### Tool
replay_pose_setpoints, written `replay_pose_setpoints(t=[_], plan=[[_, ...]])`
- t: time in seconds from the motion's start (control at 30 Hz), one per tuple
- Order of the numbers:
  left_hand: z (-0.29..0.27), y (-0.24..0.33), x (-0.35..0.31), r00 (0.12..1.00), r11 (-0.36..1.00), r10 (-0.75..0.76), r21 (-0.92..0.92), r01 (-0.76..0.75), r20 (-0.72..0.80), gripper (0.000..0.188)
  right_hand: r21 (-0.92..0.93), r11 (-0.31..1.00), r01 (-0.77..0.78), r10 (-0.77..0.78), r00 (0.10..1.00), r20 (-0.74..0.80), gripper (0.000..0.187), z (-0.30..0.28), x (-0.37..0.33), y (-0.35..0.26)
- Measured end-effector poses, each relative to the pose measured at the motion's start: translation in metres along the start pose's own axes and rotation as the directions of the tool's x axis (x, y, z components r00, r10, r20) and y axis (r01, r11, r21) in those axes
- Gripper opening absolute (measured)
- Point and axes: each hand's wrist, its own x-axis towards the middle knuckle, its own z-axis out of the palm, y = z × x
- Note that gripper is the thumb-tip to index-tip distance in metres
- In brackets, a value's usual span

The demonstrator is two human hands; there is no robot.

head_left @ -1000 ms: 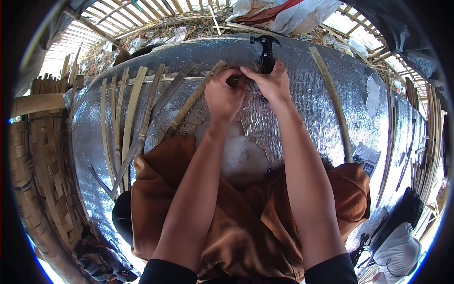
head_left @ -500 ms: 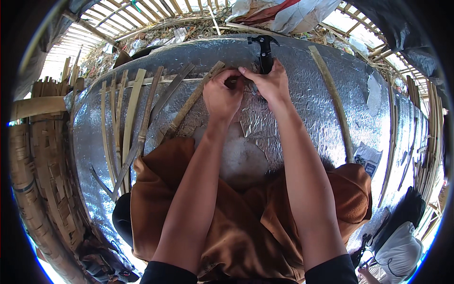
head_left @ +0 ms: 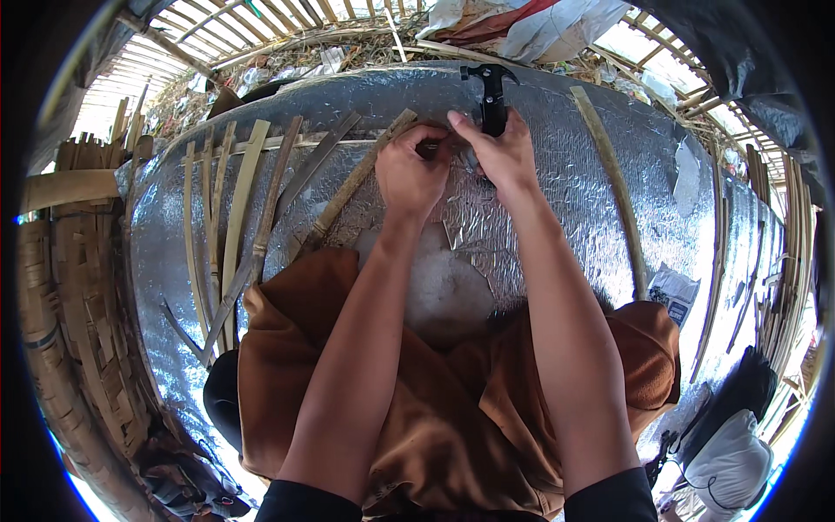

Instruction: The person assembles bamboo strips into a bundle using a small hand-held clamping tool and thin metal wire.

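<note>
Both my hands are raised against a sheet of silver foil. My right hand grips the handle of a black claw hammer, whose head points up above my fingers. My left hand sits right beside it, its fingertips pinched together on something small that I cannot make out. Just left of that hand, a long bamboo strip lies slanted on the foil with its upper end by my knuckles. The two hands almost touch.
Several more bamboo strips lie on the foil at the left, and one long strip at the right. Brown cloth covers my lap. Woven bamboo runs along the left, and a white bag lies at the lower right.
</note>
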Motion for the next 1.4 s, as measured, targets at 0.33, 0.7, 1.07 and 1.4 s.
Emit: replay_pose_setpoints(t=[0.33, 0.7, 1.07, 1.4], plan=[[0.003, -0.003, -0.001, 0.997, 0.997, -0.069, -0.04, 0.07, 0.016, 0.009, -0.35, 0.895, 0.276, -0.174, 0.94, 0.295, 0.033, -0.071, -0.035, -0.043], [0.004, -0.006, 0.0, 0.999, 0.998, 0.022, -0.063, -0.023, -0.023, 0.008, -0.531, 0.625, 0.572, -0.424, 0.82, 0.383, 0.041, -0.084, -0.062, -0.049], [0.002, -0.008, 0.0, 0.999, 0.995, 0.024, -0.093, -0.026, -0.022, 0.007, -0.526, 0.663, 0.534, -0.363, 0.843, 0.397, 0.039, -0.085, -0.048, -0.049], [0.001, -0.008, 0.001, 1.0, 0.997, 0.022, -0.081, -0.021, 0.008, 0.01, -0.551, 0.638, 0.538, -0.379, 0.842, 0.383, 0.039, -0.083, -0.055, -0.052]])
